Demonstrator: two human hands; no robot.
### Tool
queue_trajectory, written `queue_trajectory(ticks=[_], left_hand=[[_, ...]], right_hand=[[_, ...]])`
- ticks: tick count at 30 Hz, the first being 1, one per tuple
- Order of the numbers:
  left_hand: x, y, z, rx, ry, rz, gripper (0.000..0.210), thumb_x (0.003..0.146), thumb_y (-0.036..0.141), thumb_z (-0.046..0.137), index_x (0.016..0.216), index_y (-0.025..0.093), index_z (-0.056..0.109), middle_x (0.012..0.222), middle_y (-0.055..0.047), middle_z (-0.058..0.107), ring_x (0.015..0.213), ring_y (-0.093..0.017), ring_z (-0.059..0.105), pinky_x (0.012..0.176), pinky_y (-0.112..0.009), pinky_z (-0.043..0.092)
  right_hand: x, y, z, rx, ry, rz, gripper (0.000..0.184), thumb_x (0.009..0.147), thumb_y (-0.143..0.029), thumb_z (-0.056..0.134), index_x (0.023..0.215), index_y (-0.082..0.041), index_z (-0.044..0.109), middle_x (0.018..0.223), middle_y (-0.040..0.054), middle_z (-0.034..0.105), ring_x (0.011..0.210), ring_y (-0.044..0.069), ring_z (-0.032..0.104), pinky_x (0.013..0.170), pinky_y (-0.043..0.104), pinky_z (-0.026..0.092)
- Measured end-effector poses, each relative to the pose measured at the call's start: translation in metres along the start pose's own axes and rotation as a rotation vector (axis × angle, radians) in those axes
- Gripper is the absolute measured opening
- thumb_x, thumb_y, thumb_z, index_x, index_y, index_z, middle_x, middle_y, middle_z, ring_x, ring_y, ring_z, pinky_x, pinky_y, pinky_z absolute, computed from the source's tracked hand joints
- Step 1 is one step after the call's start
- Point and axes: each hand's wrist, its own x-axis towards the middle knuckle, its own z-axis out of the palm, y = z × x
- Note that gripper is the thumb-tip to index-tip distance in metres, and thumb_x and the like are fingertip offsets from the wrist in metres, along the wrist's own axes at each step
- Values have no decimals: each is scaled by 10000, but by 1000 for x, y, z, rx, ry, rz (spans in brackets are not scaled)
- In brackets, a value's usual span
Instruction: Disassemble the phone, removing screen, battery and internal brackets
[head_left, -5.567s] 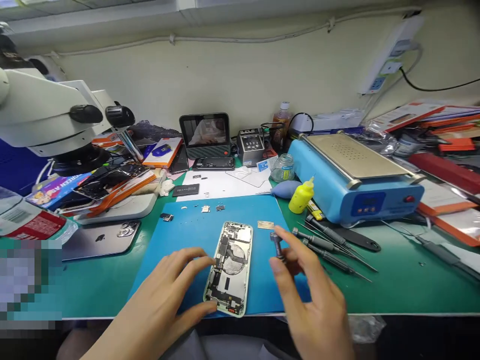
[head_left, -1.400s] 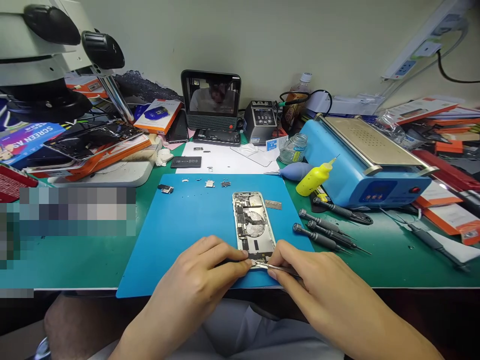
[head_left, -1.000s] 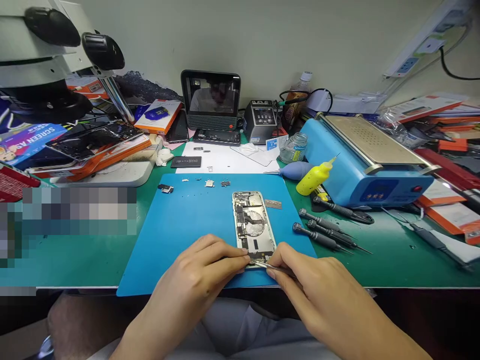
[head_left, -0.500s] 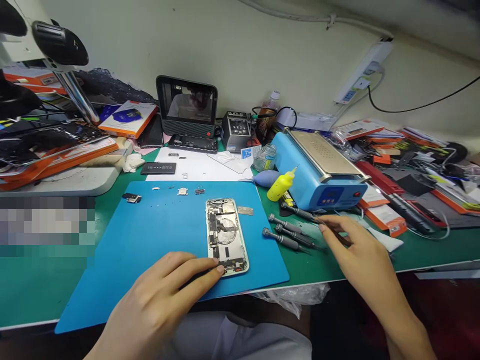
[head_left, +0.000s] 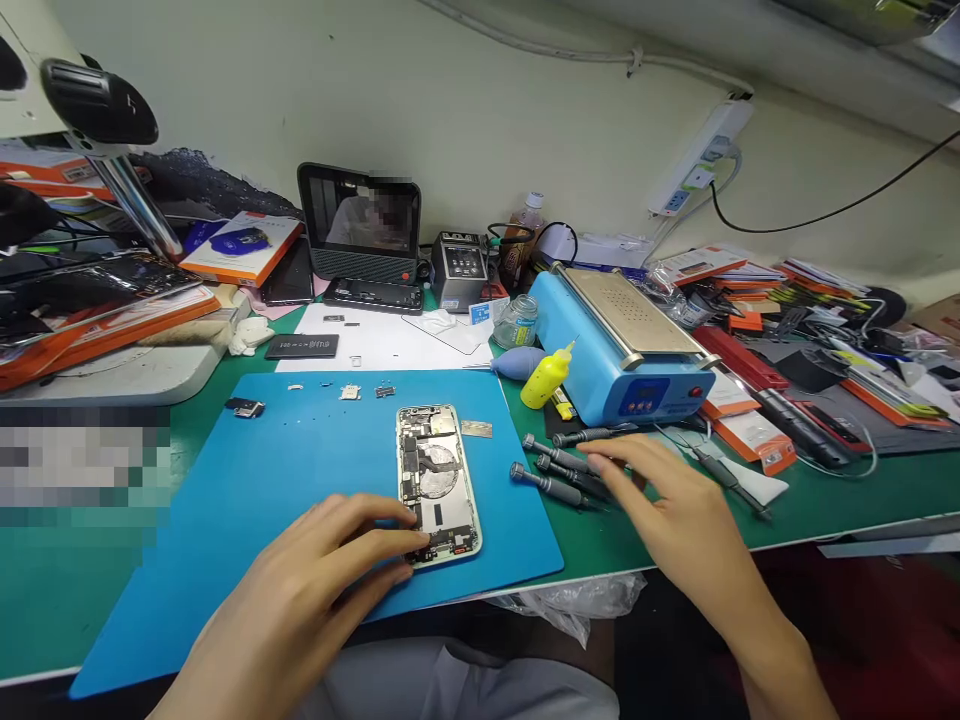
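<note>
An opened phone [head_left: 448, 510], its inner boards and round coil exposed, lies on the blue mat [head_left: 315, 440]. At its lower left edge my left hand [head_left: 322, 570] holds it, fingertips on the frame and board. My right hand [head_left: 667, 510] is over a group of grey screwdrivers, thumb and index fingertips closing on one screwdriver [head_left: 555, 452]. Another screwdriver [head_left: 551, 486] lies in front of it, and a third [head_left: 589, 436] behind. A small metal strip [head_left: 477, 429] sits right of the phone. Small removed parts, including a silver piece [head_left: 350, 392], lie along the mat's far side.
A blue heating machine [head_left: 615, 350] stands behind the screwdrivers, beside a yellow dropper bottle [head_left: 547, 378], a blower bulb [head_left: 519, 362] and a glass jar [head_left: 516, 322]. A black battery [head_left: 303, 346] lies at the back left. A dark pen-like tool [head_left: 731, 482] lies on the right.
My right hand has moved left from the tip of the rear screwdriver to the one in front. My left fingers have shifted slightly along the phone's edge. The camera view has shifted a little.
</note>
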Motion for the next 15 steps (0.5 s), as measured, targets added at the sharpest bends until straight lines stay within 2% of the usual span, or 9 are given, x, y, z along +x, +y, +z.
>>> queue_trajectory(ticks=[3,8,11,15], left_hand=[[1,1,-1,8,10,-3,267,1184,402,562,1346,452,768,1382,2,761,1171,-243,786,933,-332,675],[5,3,-4,-13,-53,-70,270,1157,347,594,1317,463,780,1433,2,739,1212,-262,783,948,-363,698],[7,5,-5,-28,-78,-109,291,1132,288,620,1316,441,784,1479,-9,716,1248,-273,771,978,-377,697],[9,8,-6,-79,-80,-142,281,1114,246,635,1290,398,794,1524,-30,687,1244,-277,769,941,-365,705]], right_hand=[[5,-4,3,-55,-57,-104,302,1177,-416,528,1116,-284,793,1136,7,822,1020,210,801,852,332,602],[9,-6,6,-167,-48,-194,394,1193,-408,468,1063,-234,796,1066,49,795,905,224,774,748,367,543],[10,-7,7,-190,-58,-225,436,1198,-451,443,1041,-234,788,1047,44,797,870,208,782,699,357,535],[14,-1,7,-198,-75,-224,486,1191,-500,420,1028,-253,806,1031,53,797,856,220,796,624,349,527]])
